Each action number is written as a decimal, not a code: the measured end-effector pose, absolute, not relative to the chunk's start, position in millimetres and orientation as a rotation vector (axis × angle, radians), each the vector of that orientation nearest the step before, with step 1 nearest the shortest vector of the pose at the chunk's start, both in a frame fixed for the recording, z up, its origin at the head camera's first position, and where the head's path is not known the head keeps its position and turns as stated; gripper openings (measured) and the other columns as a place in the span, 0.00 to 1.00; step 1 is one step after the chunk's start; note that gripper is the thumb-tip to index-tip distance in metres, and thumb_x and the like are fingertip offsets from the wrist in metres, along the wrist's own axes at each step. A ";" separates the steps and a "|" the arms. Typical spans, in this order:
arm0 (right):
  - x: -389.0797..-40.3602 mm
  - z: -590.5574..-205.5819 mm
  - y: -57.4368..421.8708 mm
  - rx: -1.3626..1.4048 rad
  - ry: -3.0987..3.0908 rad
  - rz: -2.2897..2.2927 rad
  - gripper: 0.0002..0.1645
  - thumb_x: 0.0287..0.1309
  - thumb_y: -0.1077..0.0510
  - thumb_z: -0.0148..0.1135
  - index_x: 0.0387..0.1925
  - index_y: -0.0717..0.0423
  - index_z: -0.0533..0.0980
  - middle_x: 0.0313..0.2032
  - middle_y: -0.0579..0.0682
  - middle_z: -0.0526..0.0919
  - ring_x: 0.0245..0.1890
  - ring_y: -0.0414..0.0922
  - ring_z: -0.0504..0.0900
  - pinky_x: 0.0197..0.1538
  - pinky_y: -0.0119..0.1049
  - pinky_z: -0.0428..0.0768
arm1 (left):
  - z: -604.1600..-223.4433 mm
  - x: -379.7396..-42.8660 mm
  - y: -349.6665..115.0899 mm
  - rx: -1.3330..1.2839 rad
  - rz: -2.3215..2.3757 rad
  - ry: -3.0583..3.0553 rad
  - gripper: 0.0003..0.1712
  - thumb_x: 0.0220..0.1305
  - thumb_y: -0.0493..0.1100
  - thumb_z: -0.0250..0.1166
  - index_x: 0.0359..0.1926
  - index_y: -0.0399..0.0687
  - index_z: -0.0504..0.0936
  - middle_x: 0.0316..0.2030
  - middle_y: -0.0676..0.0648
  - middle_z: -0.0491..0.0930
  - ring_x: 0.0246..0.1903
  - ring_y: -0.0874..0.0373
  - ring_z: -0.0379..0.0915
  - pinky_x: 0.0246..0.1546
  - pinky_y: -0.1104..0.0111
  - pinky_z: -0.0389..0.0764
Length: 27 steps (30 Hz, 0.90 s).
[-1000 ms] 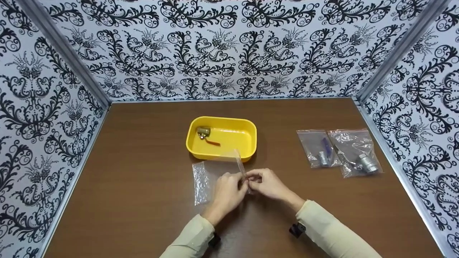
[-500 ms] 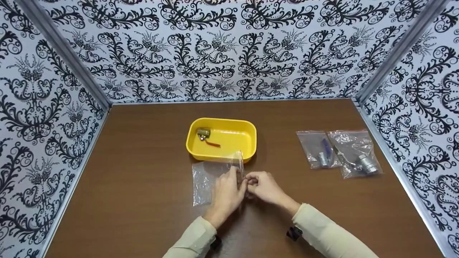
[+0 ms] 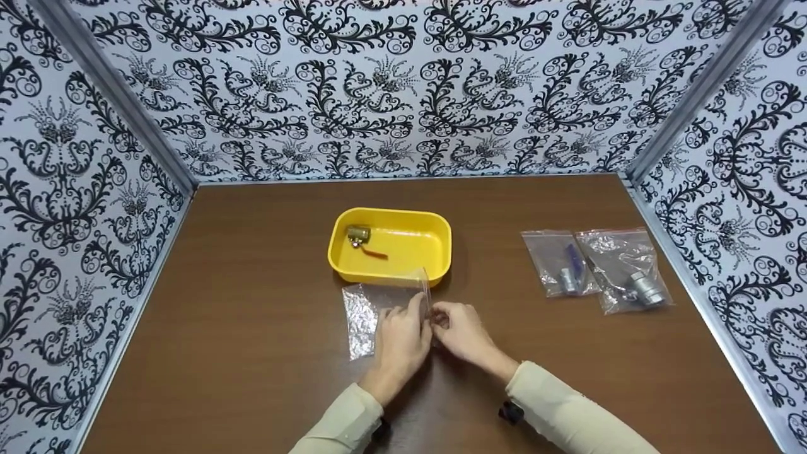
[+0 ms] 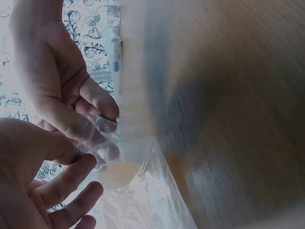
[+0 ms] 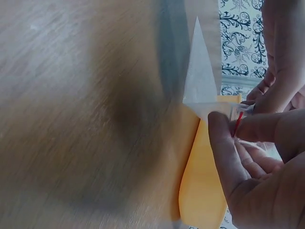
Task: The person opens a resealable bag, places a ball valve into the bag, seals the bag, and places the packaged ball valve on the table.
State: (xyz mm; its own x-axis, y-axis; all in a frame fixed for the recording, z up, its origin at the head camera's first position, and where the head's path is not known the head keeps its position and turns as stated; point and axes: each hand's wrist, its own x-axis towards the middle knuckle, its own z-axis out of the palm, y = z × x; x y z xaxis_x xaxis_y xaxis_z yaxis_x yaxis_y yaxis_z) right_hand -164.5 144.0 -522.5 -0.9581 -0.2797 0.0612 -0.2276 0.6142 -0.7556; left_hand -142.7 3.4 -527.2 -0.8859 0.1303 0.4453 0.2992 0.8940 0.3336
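Note:
A clear zip-lock bag [image 3: 362,318] lies half raised off the table, its zip edge upright between my two hands. With thumb and fingers my left hand [image 3: 401,340] pinches the bag near that edge. My right hand [image 3: 465,331] pinches the same edge from the other side; a red zip line shows by its fingers in the right wrist view. Nothing can be made out inside the bag. Just beyond the hands stands a yellow tray [image 3: 435,221], holding a brass ball valve [image 3: 358,234] with an orange-red lever at its left end.
Two filled zip-lock bags lie at the right of the brown table [image 3: 252,252]. One bag [image 3: 551,258] contains a small metal cylinder and a purple item; the other bag [image 3: 624,271] contains a larger metal fitting. Patterned walls [image 3: 403,94] enclose the back and sides.
The bag's left end has shifted slightly right and crumpled. My right hand has moved a little left and lower, and its grip on the bag's edge has shifted slightly.

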 end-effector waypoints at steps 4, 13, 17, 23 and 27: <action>-166.6 -522.6 142.6 -0.419 2.813 -1.276 0.07 0.53 0.66 0.64 0.35 0.57 0.84 0.31 0.52 0.89 0.29 0.41 0.87 0.33 0.30 0.82 | -525.7 -141.3 3.5 -0.334 -0.564 -2.653 0.29 0.52 0.44 0.69 0.57 0.44 0.78 0.27 0.47 0.86 0.31 0.53 0.81 0.44 0.60 0.75; -177.6 -524.2 146.3 -0.369 2.935 -1.118 0.14 0.54 0.64 0.66 0.43 0.51 0.83 0.35 0.50 0.89 0.32 0.43 0.87 0.39 0.41 0.84 | -524.3 -139.0 0.9 -0.375 -0.578 -2.656 0.27 0.49 0.42 0.68 0.54 0.44 0.81 0.25 0.47 0.86 0.31 0.52 0.82 0.45 0.60 0.75; -185.2 -522.3 147.4 -0.355 2.939 -1.155 0.14 0.54 0.64 0.65 0.44 0.53 0.82 0.35 0.50 0.89 0.32 0.44 0.87 0.39 0.41 0.84 | -520.7 -136.5 -0.5 -0.380 -0.539 -2.699 0.26 0.49 0.42 0.66 0.53 0.47 0.82 0.23 0.49 0.86 0.32 0.52 0.81 0.47 0.59 0.74; -192.7 -519.6 148.2 -0.404 2.943 -1.137 0.17 0.54 0.66 0.61 0.46 0.50 0.82 0.35 0.47 0.88 0.30 0.41 0.85 0.35 0.38 0.82 | -519.3 -134.5 -3.0 -0.397 -0.527 -2.709 0.23 0.47 0.42 0.66 0.49 0.50 0.83 0.28 0.51 0.87 0.35 0.52 0.81 0.48 0.59 0.73; -195.5 -519.8 149.1 -0.429 2.947 -1.144 0.11 0.59 0.62 0.61 0.42 0.49 0.84 0.34 0.46 0.89 0.30 0.39 0.84 0.33 0.35 0.80 | -519.1 -135.0 -5.7 -0.385 -0.508 -2.704 0.22 0.47 0.42 0.66 0.48 0.51 0.83 0.27 0.50 0.87 0.38 0.51 0.82 0.48 0.58 0.74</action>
State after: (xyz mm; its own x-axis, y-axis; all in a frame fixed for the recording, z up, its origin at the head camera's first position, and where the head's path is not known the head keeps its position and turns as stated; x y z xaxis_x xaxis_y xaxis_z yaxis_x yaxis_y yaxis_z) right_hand -195.5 149.1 -519.8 -0.9626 -0.2310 0.1412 -0.2658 0.7068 -0.6556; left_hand -135.0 -5.7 -519.1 -0.8974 0.1961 0.3952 0.3261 0.8981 0.2949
